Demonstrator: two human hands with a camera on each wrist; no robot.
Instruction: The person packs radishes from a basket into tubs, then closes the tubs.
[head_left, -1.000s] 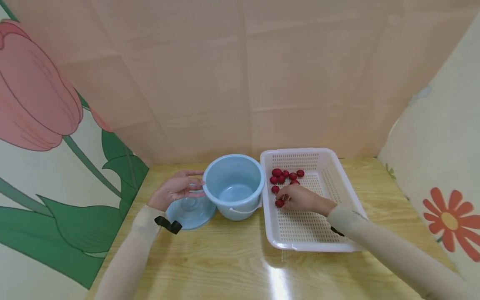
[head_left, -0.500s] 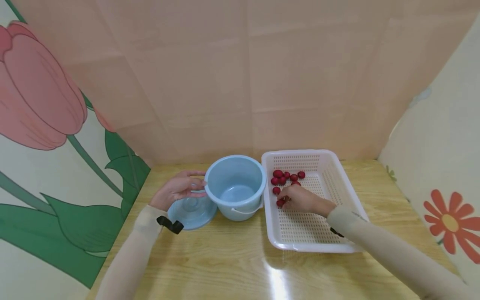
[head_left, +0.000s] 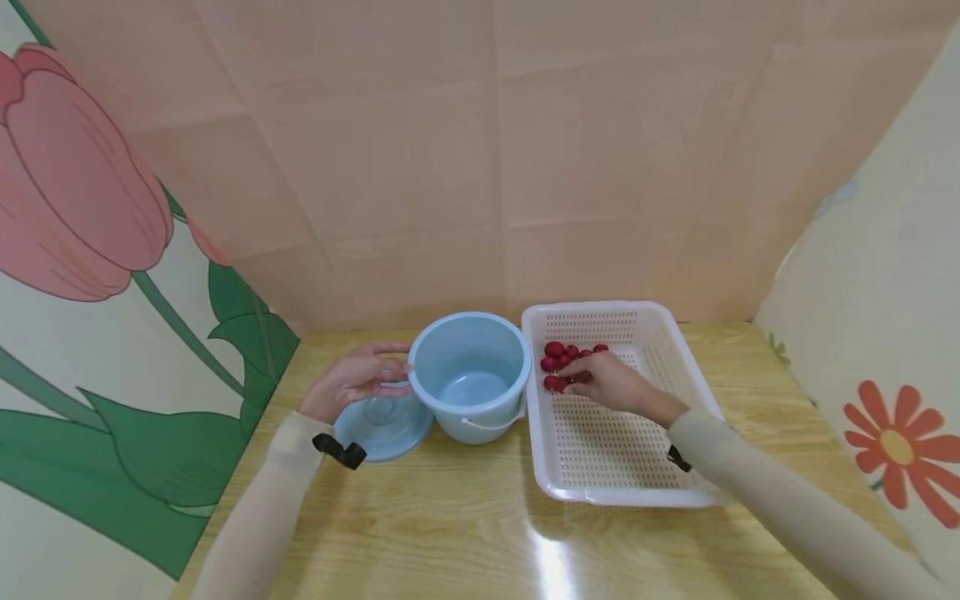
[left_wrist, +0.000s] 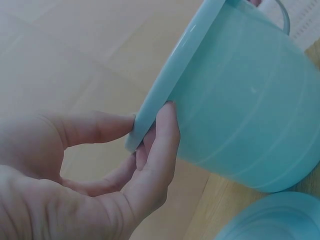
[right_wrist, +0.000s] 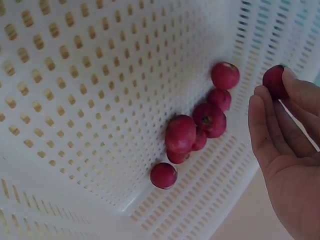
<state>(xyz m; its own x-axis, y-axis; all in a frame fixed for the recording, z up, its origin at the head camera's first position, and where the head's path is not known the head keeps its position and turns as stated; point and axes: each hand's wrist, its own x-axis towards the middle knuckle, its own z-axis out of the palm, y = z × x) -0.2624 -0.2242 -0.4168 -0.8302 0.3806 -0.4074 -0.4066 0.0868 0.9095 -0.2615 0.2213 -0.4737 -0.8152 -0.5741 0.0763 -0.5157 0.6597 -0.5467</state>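
Note:
A light blue bucket (head_left: 453, 417) stands upright on the table with a thin handle hanging at its front. My left hand (head_left: 352, 385) pinches its rim (left_wrist: 167, 75) at the left side, thumb on one face and fingers on the other. To the right, a white perforated basket (head_left: 622, 475) holds several small red radishes (right_wrist: 181, 134), clustered by one wall. Inside the basket my right hand (head_left: 615, 383) pinches one radish (right_wrist: 274, 81) between thumb and fingertips, held apart from the cluster. In the head view that hand partly covers the cluster.
A light blue lid (head_left: 384, 437) lies on the wooden table (head_left: 442, 517), left of the bucket and below the left hand. The basket's left wall stands close beside the bucket. A draped cloth (head_left: 480, 167) rises behind the table.
My right hand has shifted toward the far side of the basket with the radish. The spot where the nearest radish lay is bare. My left hand stays at the bucket rim.

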